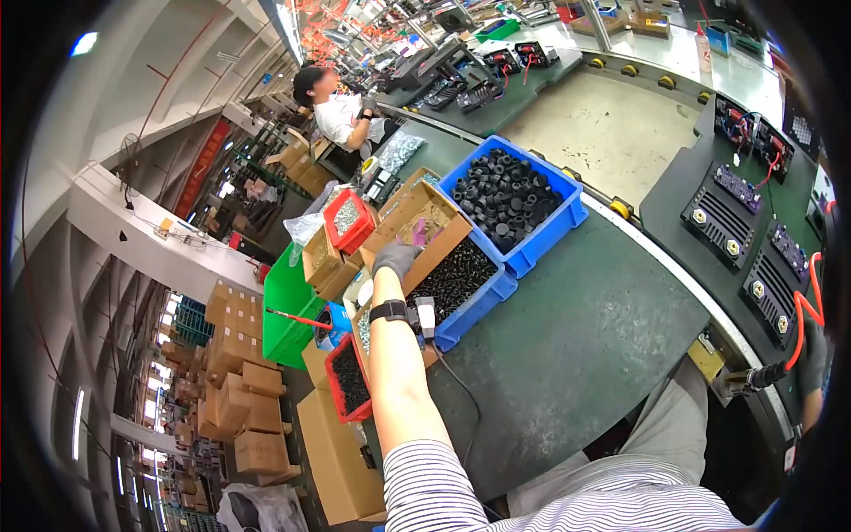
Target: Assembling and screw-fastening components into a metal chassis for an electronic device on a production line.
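My left hand [396, 259], in a grey glove, reaches to an open cardboard box [443, 253] on the bench. Its fingers are partly hidden at the box, and something purple [419, 232] shows beside them. A black strap [388, 310] with a small pale device [425, 316] and cable is on that wrist. My right hand [812, 355], in a dark glove, is at the far right edge beside the rear end of a black and silver power driver [752, 379] with a red hose [802, 306]. Its grip is hidden.
Blue bins hold black caps [507, 197] and black screws [454, 277]. Red trays [347, 222] and a green bin [288, 310] stand left. Right, a conveyor line carries boards [722, 213] with black finned units. Another person [339, 115] sits at the far bench.
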### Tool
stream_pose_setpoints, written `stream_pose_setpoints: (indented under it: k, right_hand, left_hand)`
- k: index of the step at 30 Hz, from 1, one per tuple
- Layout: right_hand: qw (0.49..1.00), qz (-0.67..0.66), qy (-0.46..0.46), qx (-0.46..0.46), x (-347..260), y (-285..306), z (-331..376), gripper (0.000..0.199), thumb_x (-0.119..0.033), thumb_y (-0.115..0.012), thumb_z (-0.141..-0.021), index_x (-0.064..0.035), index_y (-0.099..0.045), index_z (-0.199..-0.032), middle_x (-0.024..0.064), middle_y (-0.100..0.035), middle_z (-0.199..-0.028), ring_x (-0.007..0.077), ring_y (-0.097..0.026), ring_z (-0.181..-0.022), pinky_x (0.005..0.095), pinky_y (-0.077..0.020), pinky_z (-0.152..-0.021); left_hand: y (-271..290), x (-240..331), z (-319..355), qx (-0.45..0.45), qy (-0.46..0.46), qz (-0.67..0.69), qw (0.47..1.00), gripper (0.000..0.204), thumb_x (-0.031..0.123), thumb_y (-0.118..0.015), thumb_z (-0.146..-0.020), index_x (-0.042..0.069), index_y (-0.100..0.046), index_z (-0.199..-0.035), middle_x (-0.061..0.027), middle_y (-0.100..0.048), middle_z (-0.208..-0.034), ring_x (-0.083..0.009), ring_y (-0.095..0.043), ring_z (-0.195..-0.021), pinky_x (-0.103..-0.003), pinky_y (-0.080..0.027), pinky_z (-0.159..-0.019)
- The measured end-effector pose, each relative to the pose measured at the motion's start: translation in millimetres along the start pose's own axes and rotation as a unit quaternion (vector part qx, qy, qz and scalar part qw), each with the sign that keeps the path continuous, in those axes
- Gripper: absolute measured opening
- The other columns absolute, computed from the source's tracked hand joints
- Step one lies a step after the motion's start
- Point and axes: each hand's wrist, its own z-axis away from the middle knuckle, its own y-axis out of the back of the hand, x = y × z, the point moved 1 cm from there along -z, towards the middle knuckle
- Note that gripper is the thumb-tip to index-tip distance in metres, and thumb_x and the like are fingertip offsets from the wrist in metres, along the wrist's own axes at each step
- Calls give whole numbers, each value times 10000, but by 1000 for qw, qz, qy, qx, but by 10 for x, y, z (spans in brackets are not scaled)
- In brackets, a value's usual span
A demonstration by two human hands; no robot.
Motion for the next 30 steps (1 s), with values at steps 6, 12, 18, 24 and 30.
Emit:
stream_pose_setpoints:
  k: [6,12,18,24,30]
  right_hand:
    - [1000,8,7,30,18,-43,26,301,-146,-469,-986,29,-592,-1199,101,-630,-1091,197,-594,-1002,306,-462,-872]
    - [997,52,29,40,111,-69,30,232,-80,-493,-938,26,-586,-1122,136,-608,-1021,259,-591,-944,345,-463,-834]
    - [990,110,60,70,144,-86,63,172,-14,-517,-889,23,-581,-1045,170,-587,-952,320,-587,-886,384,-465,-797]
    - [978,129,119,113,39,-102,92,218,10,-533,-848,22,-565,-1063,201,-581,-990,377,-576,-915,420,-456,-810]
    - [982,157,76,76,-57,-49,85,254,-23,-539,-906,11,-558,-1157,190,-603,-1108,365,-579,-1011,413,-453,-882]
  left_hand:
    - [-153,-196,2,121,96,266,951,405,361,-603,-883,45,-682,-1125,-204,-696,-1092,-337,-670,-991,-427,-501,-880]
    - [-140,-146,-92,172,230,133,949,383,323,-574,-883,10,-701,-1064,-220,-664,-1171,-356,-632,-1126,-442,-487,-941]
    - [-153,-187,-251,5,182,77,980,568,481,-642,-804,39,-686,-1159,-187,-621,-1284,-341,-612,-1172,-431,-471,-974]
    - [-147,-227,-260,-7,190,130,973,559,474,-656,-782,24,-695,-1110,-205,-653,-1209,-337,-636,-1125,-433,-487,-934]
    - [-60,74,200,279,164,227,919,438,346,-634,-850,-2,-654,-1115,-241,-692,-1031,-376,-671,-974,-453,-490,-869]
